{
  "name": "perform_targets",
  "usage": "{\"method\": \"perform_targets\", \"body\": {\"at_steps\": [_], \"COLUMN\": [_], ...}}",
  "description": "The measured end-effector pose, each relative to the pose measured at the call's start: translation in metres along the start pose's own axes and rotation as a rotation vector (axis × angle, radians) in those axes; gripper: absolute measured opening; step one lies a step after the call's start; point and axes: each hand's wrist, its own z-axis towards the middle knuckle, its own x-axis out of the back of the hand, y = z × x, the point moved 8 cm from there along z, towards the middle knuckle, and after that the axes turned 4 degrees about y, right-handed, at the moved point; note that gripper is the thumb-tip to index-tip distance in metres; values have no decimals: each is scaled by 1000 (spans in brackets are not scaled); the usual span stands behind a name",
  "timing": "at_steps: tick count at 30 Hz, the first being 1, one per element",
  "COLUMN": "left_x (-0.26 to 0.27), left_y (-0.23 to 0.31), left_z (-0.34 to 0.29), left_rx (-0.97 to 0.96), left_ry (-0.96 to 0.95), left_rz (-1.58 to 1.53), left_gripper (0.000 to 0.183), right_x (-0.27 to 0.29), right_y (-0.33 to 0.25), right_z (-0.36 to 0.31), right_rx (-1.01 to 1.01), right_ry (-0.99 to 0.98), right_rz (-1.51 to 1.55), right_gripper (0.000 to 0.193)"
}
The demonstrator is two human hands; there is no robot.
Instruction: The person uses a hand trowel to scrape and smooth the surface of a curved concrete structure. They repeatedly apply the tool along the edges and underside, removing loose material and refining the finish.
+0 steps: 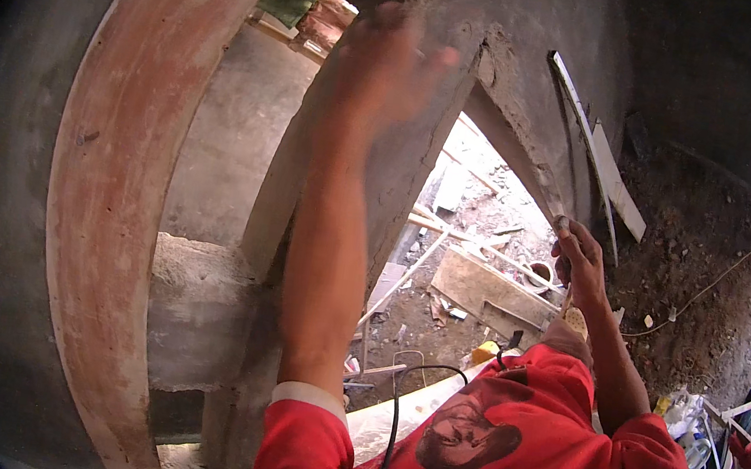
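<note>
My left hand (381, 64) is raised in front of the grey concrete post (412, 135), near its upper end. Motion smears its fingers, and whether it touches the post cannot be made out. Lower on the right, my right hand (582, 269) is closed round a slim tool (551, 199), whose pale narrow end points up beside the lower end of a slanting plastered edge (517, 135). Most of the tool is hidden by the fingers, so its exact kind does not show. Rough, broken mortar lines the edges of the post.
A curved reddish board (121, 182) stands at the left. Through the opening lie wooden planks (491, 292), a round bucket (539, 275) and rubble. Two pale strips (607, 170) lean at the right wall. A black cable (393, 427) hangs over my red shirt.
</note>
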Motion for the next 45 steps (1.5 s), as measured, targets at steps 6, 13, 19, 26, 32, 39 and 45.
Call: {"method": "perform_targets", "body": {"at_steps": [6,13,19,26,32,39,45], "left_x": [34,52,31,-61,-95,-141,-148], "left_y": [46,61,121,119,93,76,60], "left_z": [-5,-60,-151,-268,-332,-350,-343], "left_rx": [-35,232,0,173,680,940,963], "left_ry": [172,284,-23,-263,-244,14,154], "left_rz": [-192,-325,-801,-1011,-1182,-1321,-1495], "left_gripper": [57,67,57,41,31,60,73], "right_x": [-2,-92,-127,-168,-177,-185,-189], "right_y": [-2,-1,-9,-9,-22,-22,-19], "right_z": [-6,-33,-27,-50,-52,-48,-44], "right_rx": [-21,62,341,269,716,692,658], "right_ry": [44,-205,-219,-224,-31,-75,-49], "right_rz": [-4,7,-165,-65,-359,-381,-302], "right_gripper": [37,57,45,50,49,48,48]}}
